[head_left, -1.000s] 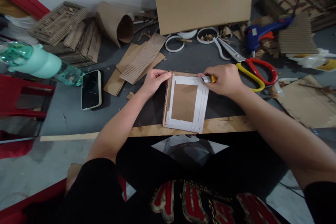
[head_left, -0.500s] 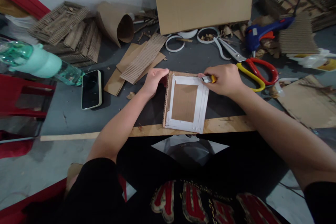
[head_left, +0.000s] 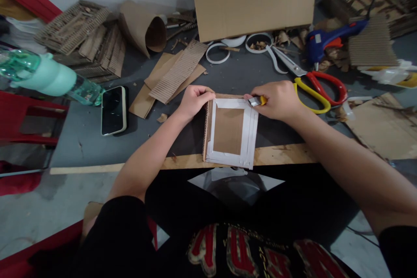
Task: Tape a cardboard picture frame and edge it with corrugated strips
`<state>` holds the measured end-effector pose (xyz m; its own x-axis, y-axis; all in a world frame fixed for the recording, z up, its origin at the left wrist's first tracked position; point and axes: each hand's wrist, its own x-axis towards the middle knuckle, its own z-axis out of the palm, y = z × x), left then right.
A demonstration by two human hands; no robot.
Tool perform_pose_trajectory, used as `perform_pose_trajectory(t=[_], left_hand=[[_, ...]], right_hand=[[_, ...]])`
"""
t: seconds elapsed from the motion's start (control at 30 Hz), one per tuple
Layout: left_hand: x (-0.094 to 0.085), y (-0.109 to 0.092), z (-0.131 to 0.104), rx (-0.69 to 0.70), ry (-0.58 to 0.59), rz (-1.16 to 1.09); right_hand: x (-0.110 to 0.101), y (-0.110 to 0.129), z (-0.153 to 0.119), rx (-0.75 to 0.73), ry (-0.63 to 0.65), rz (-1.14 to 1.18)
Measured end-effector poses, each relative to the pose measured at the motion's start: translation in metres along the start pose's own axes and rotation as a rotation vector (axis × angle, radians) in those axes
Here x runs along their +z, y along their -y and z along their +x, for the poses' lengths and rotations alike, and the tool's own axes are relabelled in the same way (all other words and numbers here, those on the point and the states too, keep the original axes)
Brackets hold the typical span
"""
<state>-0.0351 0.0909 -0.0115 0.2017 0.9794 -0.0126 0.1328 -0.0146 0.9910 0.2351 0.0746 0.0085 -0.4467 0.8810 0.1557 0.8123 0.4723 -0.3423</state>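
Observation:
A small cardboard panel (head_left: 228, 131) with a border of white tape leans over the table's front edge. My left hand (head_left: 195, 103) pinches its upper left corner, thumb on top. At the upper right corner is my right hand (head_left: 279, 100), its fingers closed around a box cutter (head_left: 258, 101) with a yellow part and a metal tip showing. The right fingertips also touch the panel's edge there. Fingers behind the panel are hidden.
Scissors (head_left: 321, 89) with red and yellow handles lie right of my right hand, below a blue glue gun (head_left: 321, 43). Corrugated strips (head_left: 179, 71), a phone (head_left: 113, 110) and a bottle (head_left: 54, 76) are on the left. A large cardboard sheet (head_left: 254, 0) stands behind.
The panel's upper edge has tipped slightly down toward me. My left thumb has shifted right onto the corner, and the box cutter's tip has dropped a little.

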Motion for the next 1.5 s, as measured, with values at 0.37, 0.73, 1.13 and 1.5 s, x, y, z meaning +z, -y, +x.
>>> perform_pose_trajectory(t=[0.37, 0.73, 1.13, 1.5], left_hand=[[0.002, 0.004, 0.002, 0.028, -0.030, -0.049], [-0.012, 0.004, -0.001, 0.075, 0.352, 0.017], [-0.009, 0.036, 0.006, 0.315, 0.089, 0.163], [-0.006, 0.021, 0.002, 0.125, 0.168, 0.036]], right_hand=[[0.002, -0.007, 0.000, 0.012, -0.030, -0.024], [0.005, -0.015, 0.000, -0.023, -0.099, 0.030], [0.005, -0.012, 0.002, -0.010, -0.197, 0.067], [0.008, -0.014, -0.006, 0.021, -0.297, 0.171]])
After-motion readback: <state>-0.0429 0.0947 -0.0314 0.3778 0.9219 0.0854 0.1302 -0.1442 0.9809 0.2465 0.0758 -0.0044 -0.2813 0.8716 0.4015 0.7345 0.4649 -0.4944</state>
